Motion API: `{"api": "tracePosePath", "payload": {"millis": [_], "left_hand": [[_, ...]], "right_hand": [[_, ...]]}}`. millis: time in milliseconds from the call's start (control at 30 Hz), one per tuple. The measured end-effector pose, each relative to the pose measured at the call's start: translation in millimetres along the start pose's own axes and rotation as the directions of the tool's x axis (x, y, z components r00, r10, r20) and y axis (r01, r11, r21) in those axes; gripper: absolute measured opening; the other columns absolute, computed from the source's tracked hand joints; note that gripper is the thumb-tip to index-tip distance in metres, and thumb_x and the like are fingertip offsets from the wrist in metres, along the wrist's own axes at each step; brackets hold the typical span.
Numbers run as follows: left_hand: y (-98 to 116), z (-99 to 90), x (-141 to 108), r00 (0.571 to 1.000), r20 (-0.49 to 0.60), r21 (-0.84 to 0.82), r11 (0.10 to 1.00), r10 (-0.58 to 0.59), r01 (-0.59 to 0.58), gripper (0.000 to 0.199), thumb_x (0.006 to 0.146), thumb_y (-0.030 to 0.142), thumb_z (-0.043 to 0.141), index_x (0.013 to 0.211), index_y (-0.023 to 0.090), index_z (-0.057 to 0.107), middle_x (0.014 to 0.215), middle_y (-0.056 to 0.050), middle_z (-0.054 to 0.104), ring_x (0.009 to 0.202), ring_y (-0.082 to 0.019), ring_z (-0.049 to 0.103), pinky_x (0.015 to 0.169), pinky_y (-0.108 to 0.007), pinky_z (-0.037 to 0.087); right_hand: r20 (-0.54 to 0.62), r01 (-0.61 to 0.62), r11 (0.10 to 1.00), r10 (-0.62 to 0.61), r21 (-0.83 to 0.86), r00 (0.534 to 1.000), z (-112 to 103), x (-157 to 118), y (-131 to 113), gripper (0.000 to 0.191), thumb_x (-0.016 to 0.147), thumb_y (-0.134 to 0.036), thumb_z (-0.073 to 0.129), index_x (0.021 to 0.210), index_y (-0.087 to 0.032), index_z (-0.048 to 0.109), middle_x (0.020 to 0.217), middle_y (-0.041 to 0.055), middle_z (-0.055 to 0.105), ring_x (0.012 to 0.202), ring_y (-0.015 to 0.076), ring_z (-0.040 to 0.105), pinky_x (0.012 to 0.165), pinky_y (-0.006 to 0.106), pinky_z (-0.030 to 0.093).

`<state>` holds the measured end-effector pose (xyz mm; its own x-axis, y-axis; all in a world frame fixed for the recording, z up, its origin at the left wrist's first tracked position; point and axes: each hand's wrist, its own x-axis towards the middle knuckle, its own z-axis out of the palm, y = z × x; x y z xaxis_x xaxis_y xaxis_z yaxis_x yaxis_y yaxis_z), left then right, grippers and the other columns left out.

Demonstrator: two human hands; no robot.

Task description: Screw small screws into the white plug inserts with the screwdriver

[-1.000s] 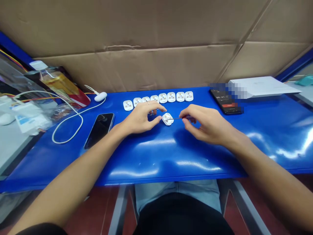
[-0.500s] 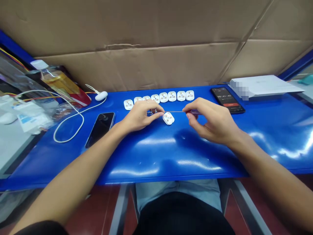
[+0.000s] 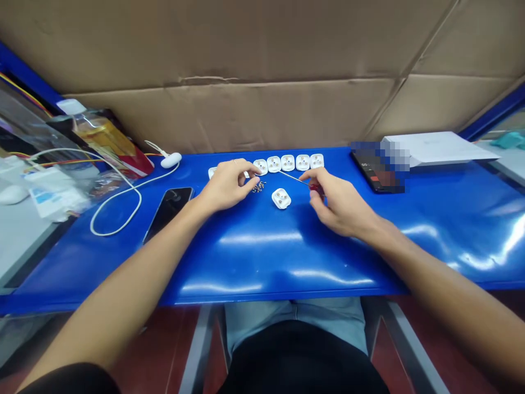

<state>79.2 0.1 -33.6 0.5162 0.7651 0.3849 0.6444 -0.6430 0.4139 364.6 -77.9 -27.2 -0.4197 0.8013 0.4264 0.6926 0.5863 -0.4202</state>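
Observation:
A screwdriver (image 3: 294,178) with a thin metal shaft and a reddish handle is held in my right hand (image 3: 342,203), its fingers closed round the handle. The shaft points left and away from me, its tip close to the row of white plug parts (image 3: 288,163). My left hand (image 3: 229,185) is open, thumb and index finger apart beside a small pile of brass-coloured screws (image 3: 259,187). It covers part of the row's left end. Between the hands, a single white plug part (image 3: 281,198) lies on the blue table, touched by neither hand.
A dark phone (image 3: 168,210) and a white cable (image 3: 137,189) lie to the left, near a bottle (image 3: 100,134) of yellow liquid. At right are a phone with a timer (image 3: 379,169) and a white box (image 3: 438,148). Cardboard (image 3: 262,115) lines the back.
My left fingertips have drawn back left from the screwdriver tip and the single plug part, uncovering the screws. The screwdriver has swung so its tip points farther back, toward the row.

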Motion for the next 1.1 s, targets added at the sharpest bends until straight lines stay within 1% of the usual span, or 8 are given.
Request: {"api": "tracePosePath", "payload": {"millis": [100, 167, 333, 467, 600, 733, 900, 1100], "left_hand": [[11, -1.4, -2, 0.996, 0.070, -0.061, 0.997, 0.047, -0.043, 0.024, 0.091, 0.037, 0.071, 0.104, 0.020, 0.080, 0.089, -0.003, 0.077, 0.068, -0.015, 0.061, 0.069, -0.029, 0.046], [19, 0.5, -4, 0.990, 0.124, -0.111, 0.993, 0.063, -0.049, 0.025, 0.089, 0.038, 0.076, 0.106, 0.020, 0.081, 0.086, -0.002, 0.077, 0.068, -0.015, 0.061, 0.068, -0.028, 0.047], [33, 13.7, -10, 0.982, 0.177, -0.259, 0.966, 0.061, -0.014, 0.026, 0.093, 0.039, 0.075, 0.111, 0.022, 0.082, 0.083, -0.001, 0.077, 0.065, -0.014, 0.060, 0.065, -0.027, 0.047], [36, 22.7, -12, 0.984, 0.171, -0.299, 0.954, 0.048, 0.005, 0.028, 0.094, 0.036, 0.074, 0.117, 0.022, 0.081, 0.085, -0.001, 0.077, 0.068, -0.014, 0.063, 0.067, -0.027, 0.049], [38, 22.7, -12, 0.992, 0.130, -0.298, 0.954, 0.007, 0.032, 0.027, 0.095, 0.037, 0.072, 0.113, 0.018, 0.081, 0.087, -0.003, 0.079, 0.070, -0.015, 0.065, 0.068, -0.028, 0.051], [41, 20.9, -13, 0.971, 0.197, -0.291, 0.954, 0.137, -0.076, 0.027, 0.098, 0.035, 0.069, 0.118, 0.020, 0.078, 0.105, -0.005, 0.080, 0.084, -0.019, 0.071, 0.079, -0.031, 0.055], [44, 22.9, -17, 0.920, 0.267, -0.246, 0.943, 0.287, -0.223, 0.031, 0.102, 0.035, 0.066, 0.130, 0.022, 0.072, 0.131, -0.009, 0.073, 0.120, -0.026, 0.068, 0.107, -0.043, 0.052], [48, 23.6, -20, 0.896, 0.317, -0.133, 0.949, 0.313, -0.284, 0.037, 0.106, 0.035, 0.058, 0.140, 0.022, 0.068, 0.148, -0.012, 0.064, 0.138, -0.028, 0.058, 0.117, -0.046, 0.049]], "right_hand": [[0.013, -0.061, 0.998, 0.061, 0.001, 0.998, 4, 1, -1, 0.026, 0.094, -0.019, 0.051, 0.119, -0.018, 0.058, 0.072, -0.0017, 0.058, 0.060, 0.0184, 0.056, 0.063, 0.032, 0.043], [0.040, -0.119, 0.993, 0.119, -0.011, 0.992, 7, 2, -3, 0.024, 0.097, -0.029, 0.056, 0.119, -0.019, 0.058, 0.067, -0.0044, 0.054, 0.056, 0.0175, 0.052, 0.059, 0.031, 0.038], [0.195, -0.194, 0.981, 0.193, -0.014, 0.962, 17, 4, -8, 0.046, 0.095, -0.047, 0.066, 0.130, -0.021, 0.053, 0.065, -0.0065, 0.056, 0.058, 0.0194, 0.056, 0.056, 0.029, 0.033], [0.227, -0.228, 0.970, 0.242, -0.086, 0.943, 19, 5, -9, 0.037, 0.094, -0.050, 0.067, 0.118, -0.023, 0.057, 0.069, -0.0030, 0.064, 0.059, 0.0202, 0.059, 0.055, 0.030, 0.030], [0.149, -0.268, 0.936, 0.305, -0.227, 0.941, 10, 7, 11, 0.036, 0.093, -0.051, 0.067, 0.114, -0.023, 0.060, 0.073, 0.0014, 0.069, 0.062, 0.0236, 0.062, 0.055, 0.032, 0.031], [0.031, -0.402, 0.859, 0.433, -0.318, 0.901, -1, 7, 50, 0.045, 0.092, -0.058, 0.066, 0.119, -0.023, 0.062, 0.078, 0.0061, 0.072, 0.072, 0.0302, 0.067, 0.062, 0.036, 0.041], [-0.093, -0.497, 0.824, 0.491, -0.272, 0.866, -9, 7, 89, 0.044, 0.095, -0.053, 0.065, 0.124, -0.019, 0.064, 0.083, 0.0113, 0.075, 0.080, 0.0347, 0.068, 0.075, 0.044, 0.051], [-0.134, -0.518, 0.819, 0.501, -0.247, 0.855, -5, 17, 106, 0.048, 0.098, -0.046, 0.062, 0.135, -0.016, 0.063, 0.111, 0.0194, 0.077, 0.100, 0.0377, 0.071, 0.089, 0.048, 0.053]]}}
